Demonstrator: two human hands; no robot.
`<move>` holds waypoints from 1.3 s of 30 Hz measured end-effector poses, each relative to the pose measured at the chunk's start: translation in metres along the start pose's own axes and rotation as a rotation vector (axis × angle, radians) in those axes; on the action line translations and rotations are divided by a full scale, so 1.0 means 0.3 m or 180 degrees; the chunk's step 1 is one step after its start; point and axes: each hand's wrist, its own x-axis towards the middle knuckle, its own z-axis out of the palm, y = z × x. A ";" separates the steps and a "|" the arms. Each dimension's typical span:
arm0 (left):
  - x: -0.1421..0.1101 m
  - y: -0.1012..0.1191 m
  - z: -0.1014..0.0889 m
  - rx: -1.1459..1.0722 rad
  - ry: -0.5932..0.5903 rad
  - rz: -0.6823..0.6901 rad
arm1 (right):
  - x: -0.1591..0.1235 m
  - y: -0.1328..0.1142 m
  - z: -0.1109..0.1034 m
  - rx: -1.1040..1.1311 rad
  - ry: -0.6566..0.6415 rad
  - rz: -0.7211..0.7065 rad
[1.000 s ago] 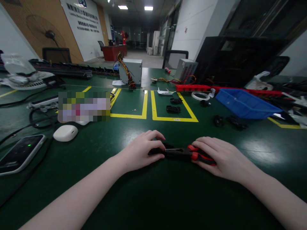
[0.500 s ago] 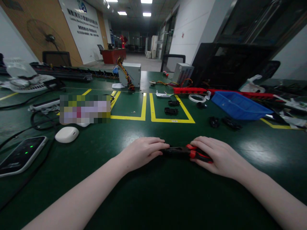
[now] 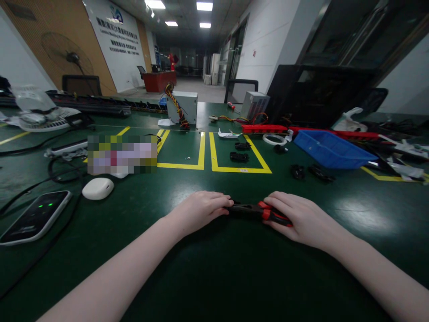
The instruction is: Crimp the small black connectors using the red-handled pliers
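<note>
A pair of pliers [image 3: 247,208] with dark jaws and red-and-black handles lies level just above the green table [image 3: 214,277], tips pointing left. My right hand [image 3: 296,217] is closed around the handles. At the jaw tips, my left hand [image 3: 201,212] is closed, fingers pinched together. A bit of something black shows by those fingertips, but what they hold is mostly hidden. Beyond my hands, two small black parts lie inside a yellow-taped box, the nearer black part [image 3: 239,156] in front of the other.
To the right stand a blue bin [image 3: 333,150] and black pieces [image 3: 297,171]. A white case [image 3: 98,188] and a phone-like device [image 3: 36,217] with green lights lie left among black cables. Metal power supply boxes [image 3: 186,107] stand at the back.
Both hands and the pliers stay nearly in place, shifted very slightly left in view. The camera view has tilted a little; nothing was let go.
</note>
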 end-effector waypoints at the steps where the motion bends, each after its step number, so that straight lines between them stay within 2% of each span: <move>1: 0.000 0.000 0.001 -0.0006 0.0003 -0.0004 | 0.000 -0.001 -0.001 0.0010 0.0000 0.0004; 6: 0.000 0.005 -0.003 -0.0122 -0.0028 -0.0122 | 0.002 -0.001 -0.007 0.0069 0.0031 0.0089; 10: 0.001 0.006 -0.016 -0.0480 -0.0034 -0.0299 | 0.000 0.016 -0.006 0.0103 0.0098 0.0098; 16: 0.007 -0.005 -0.026 -0.1068 0.0036 -0.0246 | -0.013 0.055 0.005 -0.0202 0.0457 0.0021; 20: 0.009 -0.004 -0.025 -0.1029 -0.0003 -0.0195 | -0.007 0.045 0.004 -0.0237 0.0665 0.0125; 27: 0.010 -0.015 -0.017 -0.1034 0.0001 -0.0136 | 0.006 -0.012 -0.006 -0.0018 0.0615 0.0220; 39: 0.011 -0.023 -0.002 -0.1173 0.0103 -0.0081 | 0.006 -0.019 -0.016 0.0219 0.0492 0.0222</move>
